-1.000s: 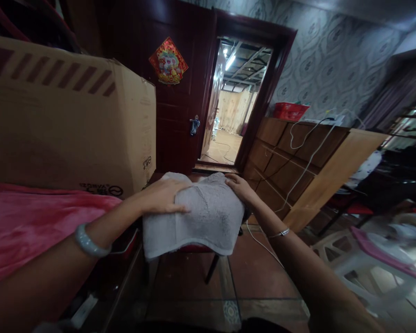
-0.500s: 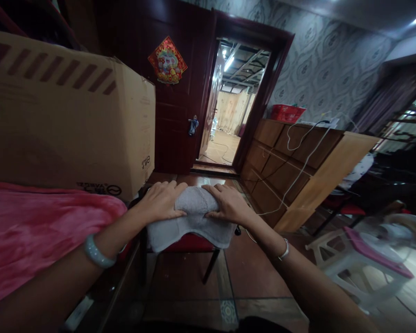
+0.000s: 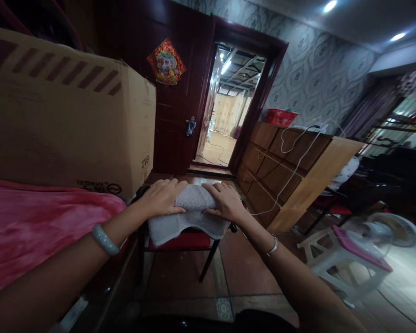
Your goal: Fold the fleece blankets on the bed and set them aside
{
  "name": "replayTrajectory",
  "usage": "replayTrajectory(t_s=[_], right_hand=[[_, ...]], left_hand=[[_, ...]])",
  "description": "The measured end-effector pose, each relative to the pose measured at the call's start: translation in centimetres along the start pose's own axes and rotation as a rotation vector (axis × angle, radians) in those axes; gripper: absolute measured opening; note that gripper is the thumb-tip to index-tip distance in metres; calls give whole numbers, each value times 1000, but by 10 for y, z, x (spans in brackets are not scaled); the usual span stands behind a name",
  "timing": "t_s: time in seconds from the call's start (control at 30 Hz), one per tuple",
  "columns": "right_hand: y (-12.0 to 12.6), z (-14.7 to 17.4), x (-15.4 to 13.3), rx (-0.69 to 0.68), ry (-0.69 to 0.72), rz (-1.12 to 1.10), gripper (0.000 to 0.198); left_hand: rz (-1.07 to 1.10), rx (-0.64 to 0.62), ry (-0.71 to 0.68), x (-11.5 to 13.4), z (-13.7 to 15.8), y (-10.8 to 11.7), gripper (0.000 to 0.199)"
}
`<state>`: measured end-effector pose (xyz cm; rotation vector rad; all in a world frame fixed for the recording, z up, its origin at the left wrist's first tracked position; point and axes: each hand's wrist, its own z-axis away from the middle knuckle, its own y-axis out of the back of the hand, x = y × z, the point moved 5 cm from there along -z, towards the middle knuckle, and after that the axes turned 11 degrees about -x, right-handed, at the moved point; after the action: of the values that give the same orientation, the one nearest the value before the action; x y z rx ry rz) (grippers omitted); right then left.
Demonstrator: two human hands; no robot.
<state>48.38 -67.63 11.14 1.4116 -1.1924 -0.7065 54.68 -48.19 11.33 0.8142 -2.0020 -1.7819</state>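
A light grey towel (image 3: 166,227), partly rolled or folded at its far side, lies over the red seat of a chair (image 3: 189,241). My left hand (image 3: 164,196) grips the left end of the thick fold, fingers over the top and thumb on the near side. At the other end my right hand (image 3: 225,200) holds it the same way. Between the two hands the middle of the fold shows, and the towel's near edge hangs loose and curved over the seat. The fingertips on the far side are partly hidden.
Left stand a large cardboard box (image 3: 65,125) and a pink blanket (image 3: 48,226). A wooden drawer cabinet (image 3: 280,162) with trailing cables is at right, near a white stool (image 3: 346,259) carrying a fan (image 3: 391,229). Ahead is an open doorway (image 3: 225,106).
The view has swung slightly to the right, so the cabinet, stool and fan appear further left. Both hands keep their hold on the towel, with little visible change in the fold.
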Motion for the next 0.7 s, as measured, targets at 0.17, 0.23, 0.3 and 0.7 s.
replayTrajectory(t_s=[0.17,0.23,0.3,0.7], right_hand=[[-3,2,0,34,2,0,83],[-3,2,0,42,9,-11,84],[-2,3,1,50,25,-21,87],[9,6,-4,46,122,-28,104]], left_hand=[[-53,-38,30,2,-2,2,73],[-38,-52,28,4,-1,5,73],[-8,-48,7,6,4,8,76],[102,57,46,-26,60,1,80]])
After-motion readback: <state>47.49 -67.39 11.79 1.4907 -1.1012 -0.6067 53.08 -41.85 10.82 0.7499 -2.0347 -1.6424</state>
